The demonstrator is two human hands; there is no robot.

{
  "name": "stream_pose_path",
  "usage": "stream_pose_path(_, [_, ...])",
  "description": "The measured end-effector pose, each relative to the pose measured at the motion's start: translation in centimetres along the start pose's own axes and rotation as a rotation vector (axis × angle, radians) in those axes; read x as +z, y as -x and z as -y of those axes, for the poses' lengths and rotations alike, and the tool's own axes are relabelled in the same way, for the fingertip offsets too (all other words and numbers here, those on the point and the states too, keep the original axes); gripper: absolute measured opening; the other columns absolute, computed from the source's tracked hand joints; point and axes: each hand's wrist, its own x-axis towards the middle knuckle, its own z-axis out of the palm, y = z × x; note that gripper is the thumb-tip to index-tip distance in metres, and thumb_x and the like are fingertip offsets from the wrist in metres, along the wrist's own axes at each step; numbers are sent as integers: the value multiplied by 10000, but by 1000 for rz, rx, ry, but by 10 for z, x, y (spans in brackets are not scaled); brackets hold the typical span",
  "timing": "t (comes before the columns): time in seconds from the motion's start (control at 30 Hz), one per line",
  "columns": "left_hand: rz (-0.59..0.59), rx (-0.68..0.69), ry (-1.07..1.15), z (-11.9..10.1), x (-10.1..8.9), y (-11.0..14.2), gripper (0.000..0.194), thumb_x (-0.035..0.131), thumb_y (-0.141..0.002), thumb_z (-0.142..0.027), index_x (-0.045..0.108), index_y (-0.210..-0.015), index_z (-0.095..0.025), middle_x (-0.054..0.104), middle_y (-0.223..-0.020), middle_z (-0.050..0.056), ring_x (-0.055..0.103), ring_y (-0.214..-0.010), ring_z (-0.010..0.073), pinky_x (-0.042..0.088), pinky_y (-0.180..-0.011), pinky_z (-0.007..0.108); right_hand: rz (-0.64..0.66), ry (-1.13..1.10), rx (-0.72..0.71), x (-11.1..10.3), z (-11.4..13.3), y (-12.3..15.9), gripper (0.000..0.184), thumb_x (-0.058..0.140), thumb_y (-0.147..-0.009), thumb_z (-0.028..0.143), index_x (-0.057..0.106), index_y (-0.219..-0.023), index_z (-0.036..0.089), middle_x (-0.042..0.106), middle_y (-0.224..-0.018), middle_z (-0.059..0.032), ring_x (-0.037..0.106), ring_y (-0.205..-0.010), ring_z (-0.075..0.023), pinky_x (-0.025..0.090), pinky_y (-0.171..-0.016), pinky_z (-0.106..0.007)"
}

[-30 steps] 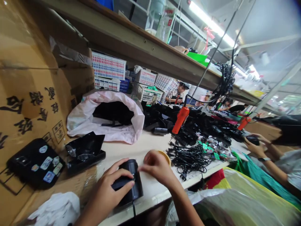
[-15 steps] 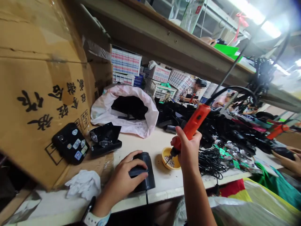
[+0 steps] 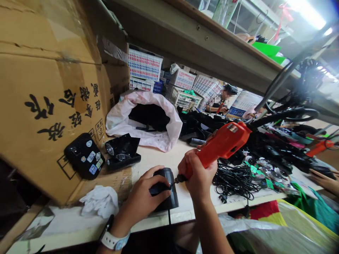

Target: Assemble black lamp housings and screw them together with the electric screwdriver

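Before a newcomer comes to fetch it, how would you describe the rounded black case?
Find the big brown cardboard box at left, with black characters. Against its lower part is the rounded black case, above a crumpled white cloth. Small pale and blue stickers set it apart from the open black plastic housing to its right, which shows none.

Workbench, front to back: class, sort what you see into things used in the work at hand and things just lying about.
In use:
- orange driver, in the right hand
- black device, held by the left hand

Apparently just lying about:
- stickered black case
- crumpled white bundle
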Motion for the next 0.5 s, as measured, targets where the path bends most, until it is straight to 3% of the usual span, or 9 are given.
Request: stream_pose_path(0.5, [-10,17,1,2,0,0,87,690,-814,-340,688,-894,-306,509,-1405,-3,498,-1277,225,356,-1105,395,21,-10,23,1,-3,0,217,658,-750,200,445,-711,208,490,-450,110,428,-282,-73,355,-303,-194])
